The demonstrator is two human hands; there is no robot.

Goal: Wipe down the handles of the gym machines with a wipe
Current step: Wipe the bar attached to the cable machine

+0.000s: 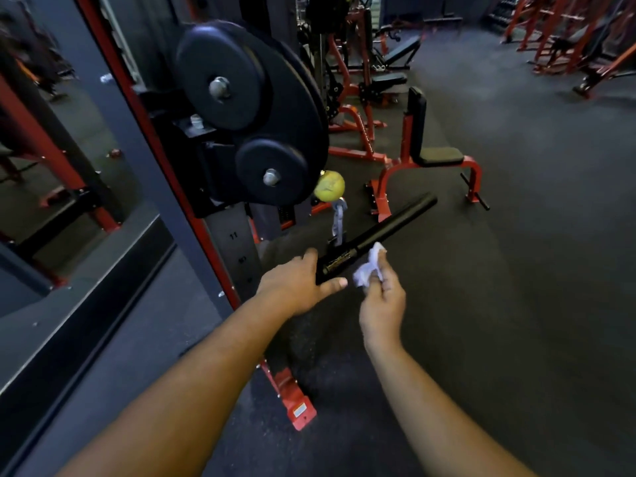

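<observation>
Left grip: left hand (pixel 298 285) lay over the near end of the black bar handle (pixel 375 235), fingers across the top and thumb stretched along the underside, curled round it.
Right grip: right hand (pixel 381 302) pinched a crumpled white wipe (pixel 370 266) between thumb and fingertips, knuckles toward the camera.
Wipe position: it touched or sat just beside the lower side of the bar handle, a little beyond the left hand; whether it actually pressed on the bar could not be told.
Bar handle: it slanted up and to the right, away from the hands, with a gold-lettered label near the held end and a plain black far end hanging free over the floor.
Strap: a grey strap (pixel 339 222) rose from the middle of the bar handle to a yellow ball (pixel 329 185) just above.
Machine: a red and black frame (pixel 192 215) stood to the left, with a numbered weight column just beside the left hand and a red foot on the floor below the forearms.
Plates: black weight plates (pixel 254 108) hung on pegs above the yellow ball.
Seat: a red seat with black pads (pixel 433 156) stood beyond the bar handle on the dark floor (pixel 516 270).
Mirror: a mirror (pixel 51 160) filled the left wall.
Far end: more red machines stood in the distance.
</observation>
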